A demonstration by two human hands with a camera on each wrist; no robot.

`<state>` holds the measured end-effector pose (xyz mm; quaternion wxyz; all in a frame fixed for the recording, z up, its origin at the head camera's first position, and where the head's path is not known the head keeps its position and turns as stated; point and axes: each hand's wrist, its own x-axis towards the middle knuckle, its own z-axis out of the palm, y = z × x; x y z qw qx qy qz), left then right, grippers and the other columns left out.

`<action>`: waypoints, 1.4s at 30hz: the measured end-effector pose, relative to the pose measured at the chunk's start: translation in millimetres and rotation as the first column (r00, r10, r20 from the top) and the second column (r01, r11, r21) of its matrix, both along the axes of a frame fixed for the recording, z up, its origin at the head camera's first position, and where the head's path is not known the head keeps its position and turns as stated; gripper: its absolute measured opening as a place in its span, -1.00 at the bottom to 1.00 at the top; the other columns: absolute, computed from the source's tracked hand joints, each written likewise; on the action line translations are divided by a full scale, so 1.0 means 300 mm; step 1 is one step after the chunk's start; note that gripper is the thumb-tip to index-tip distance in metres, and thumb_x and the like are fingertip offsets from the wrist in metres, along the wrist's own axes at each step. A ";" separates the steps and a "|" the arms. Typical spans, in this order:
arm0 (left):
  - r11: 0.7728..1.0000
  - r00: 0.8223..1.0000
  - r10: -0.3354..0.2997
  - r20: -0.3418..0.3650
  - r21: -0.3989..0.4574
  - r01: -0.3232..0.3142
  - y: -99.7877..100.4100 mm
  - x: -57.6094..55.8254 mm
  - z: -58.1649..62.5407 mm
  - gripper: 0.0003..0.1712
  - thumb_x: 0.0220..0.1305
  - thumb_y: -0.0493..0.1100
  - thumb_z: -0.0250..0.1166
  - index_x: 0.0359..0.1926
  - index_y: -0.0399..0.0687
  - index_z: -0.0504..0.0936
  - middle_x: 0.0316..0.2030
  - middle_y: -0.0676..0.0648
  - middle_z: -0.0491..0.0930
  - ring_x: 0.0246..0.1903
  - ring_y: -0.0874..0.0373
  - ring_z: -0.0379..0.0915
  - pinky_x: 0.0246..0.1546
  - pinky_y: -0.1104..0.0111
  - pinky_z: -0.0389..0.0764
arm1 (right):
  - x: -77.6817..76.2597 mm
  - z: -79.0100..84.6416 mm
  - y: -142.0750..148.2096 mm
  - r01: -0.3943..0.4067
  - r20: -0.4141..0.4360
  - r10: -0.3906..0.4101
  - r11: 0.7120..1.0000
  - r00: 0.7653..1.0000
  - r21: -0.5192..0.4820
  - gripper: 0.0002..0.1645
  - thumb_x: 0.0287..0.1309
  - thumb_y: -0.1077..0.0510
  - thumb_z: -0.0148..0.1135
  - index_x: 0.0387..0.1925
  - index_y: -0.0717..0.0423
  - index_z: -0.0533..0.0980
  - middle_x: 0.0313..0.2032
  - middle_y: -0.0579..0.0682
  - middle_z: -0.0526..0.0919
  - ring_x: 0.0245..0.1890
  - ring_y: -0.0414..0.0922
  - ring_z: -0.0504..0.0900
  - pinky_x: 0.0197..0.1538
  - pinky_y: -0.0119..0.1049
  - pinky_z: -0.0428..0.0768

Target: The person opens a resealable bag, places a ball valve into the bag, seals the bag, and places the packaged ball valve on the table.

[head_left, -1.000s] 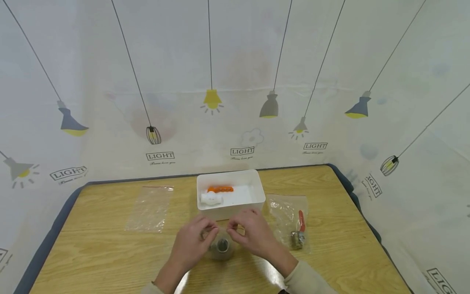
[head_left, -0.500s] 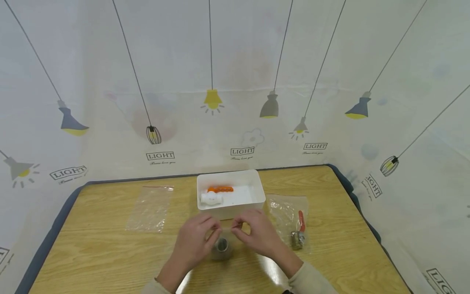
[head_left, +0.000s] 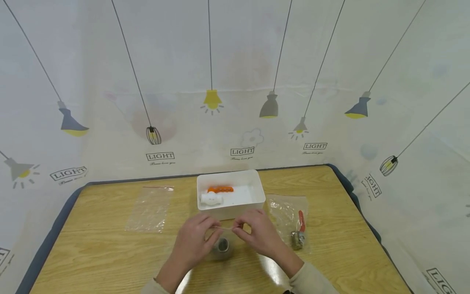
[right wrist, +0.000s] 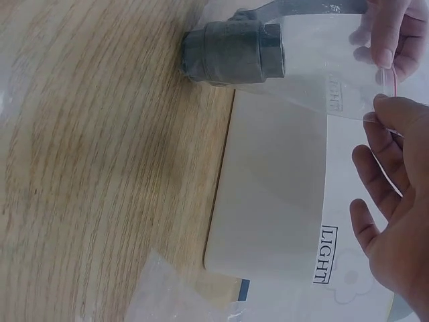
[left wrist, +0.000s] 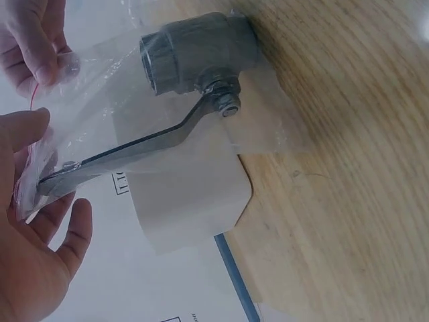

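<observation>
A clear zip bag (left wrist: pixel 100 87) hangs from both hands in front of the white box, its red-lined top edge stretched between them. Inside it is a grey metal ball valve (left wrist: pixel 194 54) with a long lever handle (left wrist: pixel 144 144) slanting up toward the bag's mouth. In the head view, the valve's round end (head_left: pixel 222 245) shows below the fingertips. My left hand (head_left: pixel 194 239) pinches the bag's top edge at its left part. With thumb and index finger, my right hand (head_left: pixel 257 234) pinches the same edge farther right.
Behind the hands stands a white box (head_left: pixel 242 204) holding an orange piece (head_left: pixel 221 189) and a white fitting (head_left: pixel 211 199). At left lies a flat clear bag (head_left: pixel 148 210). At right, another bag (head_left: pixel 279 208) holds a red-handled valve (head_left: pixel 298 237). A patterned curtain (head_left: pixel 176 106) backs the table.
Both hands have shifted slightly right along with the bag, still pinching its top edge. The edge now shows as a thin line between the fingertips.
</observation>
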<state>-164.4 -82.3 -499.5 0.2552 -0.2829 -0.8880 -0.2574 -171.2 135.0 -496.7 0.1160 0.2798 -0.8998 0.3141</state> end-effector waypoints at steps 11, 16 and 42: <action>0.994 0.998 0.019 -0.060 -0.107 -0.025 0.035 -0.009 0.002 -0.80 -0.11 0.02 0.57 -0.47 0.26 0.68 -0.48 0.28 0.62 -0.37 0.29 0.56 -0.27 0.28 0.53 | -0.002 -0.004 0.003 0.001 -0.001 -0.001 1.000 1.000 -0.003 -0.90 0.12 0.01 0.38 -0.44 -0.17 0.59 -0.48 -0.34 0.63 -0.35 -0.25 0.59 0.04 -0.12 0.42; 0.996 0.999 0.005 -0.040 -0.087 -0.009 0.040 -0.012 -0.003 -0.83 -0.09 -0.02 0.56 -0.48 0.24 0.69 -0.48 0.28 0.63 -0.37 0.31 0.56 -0.25 0.28 0.52 | -0.002 -0.007 0.009 -0.003 0.030 0.004 1.000 1.000 -0.026 -0.90 0.11 -0.01 0.39 -0.41 -0.19 0.59 -0.46 -0.35 0.62 -0.35 -0.37 0.54 0.02 -0.18 0.44; 0.975 0.998 0.056 0.018 -0.217 -0.051 0.056 -0.001 0.059 -0.84 0.03 0.07 0.48 -0.40 0.24 0.68 -0.42 0.27 0.67 -0.30 0.31 0.59 -0.11 0.25 0.50 | -0.030 -0.058 0.014 -0.161 -0.097 0.143 0.966 0.985 -0.201 -0.95 0.22 0.16 0.30 -0.37 -0.04 0.58 -0.45 -0.21 0.65 -0.39 -0.34 0.57 -0.23 -0.46 0.53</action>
